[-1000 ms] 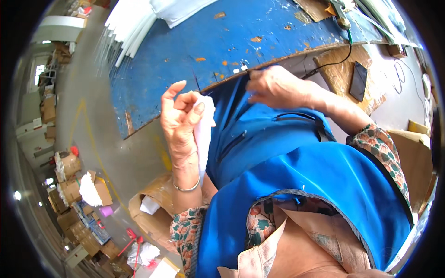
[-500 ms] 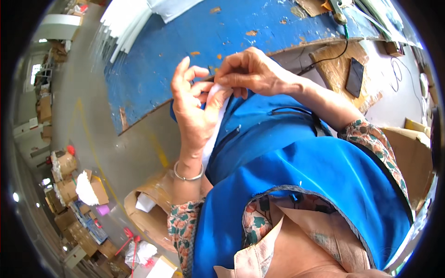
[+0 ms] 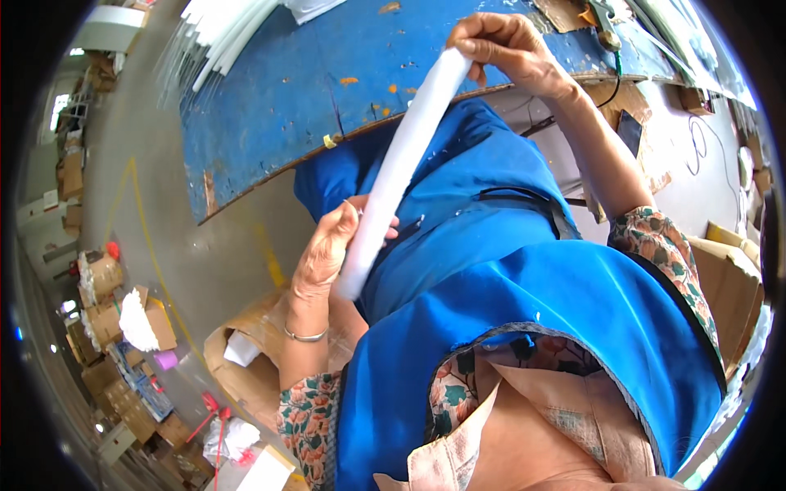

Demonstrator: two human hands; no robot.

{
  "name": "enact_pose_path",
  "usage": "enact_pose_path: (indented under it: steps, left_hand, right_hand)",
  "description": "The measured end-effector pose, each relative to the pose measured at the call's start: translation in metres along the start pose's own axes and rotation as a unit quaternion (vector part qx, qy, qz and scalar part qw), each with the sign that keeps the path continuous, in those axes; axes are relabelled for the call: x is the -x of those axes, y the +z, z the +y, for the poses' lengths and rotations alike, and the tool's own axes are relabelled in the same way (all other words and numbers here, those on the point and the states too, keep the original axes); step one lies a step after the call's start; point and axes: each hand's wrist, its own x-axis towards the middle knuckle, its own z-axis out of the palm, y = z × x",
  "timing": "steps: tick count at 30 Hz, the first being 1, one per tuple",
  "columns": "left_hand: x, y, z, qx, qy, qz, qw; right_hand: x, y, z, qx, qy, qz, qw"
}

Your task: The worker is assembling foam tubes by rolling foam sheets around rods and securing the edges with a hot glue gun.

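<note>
A long white tube (image 3: 409, 143) slants across my lap, its upper end over the blue table's edge and its lower end near my left wrist. Thumb and fingers of my right hand (image 3: 512, 57) pinch the upper end. My left hand (image 3: 332, 241) is closed round the lower part, with its fingers behind the tube and the tips showing on the far side. Beneath the tube lies my blue apron (image 3: 458, 196), spread over my legs.
On the worn blue table (image 3: 278, 106) lie a bundle of white rods (image 3: 221, 41) at the left and a corded tool (image 3: 606, 29) at the right. A dark phone (image 3: 629, 131) rests on wrapped cardboard beyond my right forearm. An open cardboard box (image 3: 237, 327) stands left of me.
My right hand has moved up and away, and my left hand down toward me. The white tube, earlier mostly hidden behind my left hand, now shows along its length.
</note>
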Motion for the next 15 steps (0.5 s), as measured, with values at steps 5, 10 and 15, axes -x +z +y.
enact_pose_path:
  steps: [5,10,15]
  left_hand:
    - [-0.002,0.012,0.000,-0.084,0.017,0.033,0.996]
    - [-0.005,0.004,-0.002,-0.033,-0.003,0.029,0.999]
    - [-0.013,-0.009,0.029,-0.026,0.108,0.078,0.991]
  right_hand:
    - [-0.006,-0.007,-0.003,-0.074,0.120,0.067,0.988]
    - [-0.021,-0.007,-0.013,-0.018,0.135,0.066,0.988]
    - [-0.036,0.008,-0.025,-0.135,0.106,0.160,0.972]
